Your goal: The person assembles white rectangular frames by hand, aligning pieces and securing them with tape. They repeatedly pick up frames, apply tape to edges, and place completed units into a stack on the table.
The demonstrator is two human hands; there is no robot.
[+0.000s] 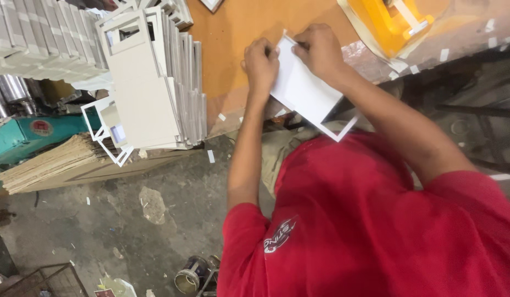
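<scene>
While both hands gripped it, a white card panel [304, 88] hung over the table [238, 33] edge.
The left hand [260, 63] and right hand [319, 50] closed on its far end; beyond stood stacked white frames [150, 82] and an orange tool [389, 22].

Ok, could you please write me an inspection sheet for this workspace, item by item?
Surface: orange table, with scraps of tape at its edge.
Job's things: white panel, held tilted over the table edge.
Clutter: leaning stack of white frames; yellow object on the table.
Grippers: left hand and right hand both grip the panel's top edge.
Cables: nothing seen.
Surroundings: dirty floor with a tin can, cardboard sheets, teal machine.
</scene>
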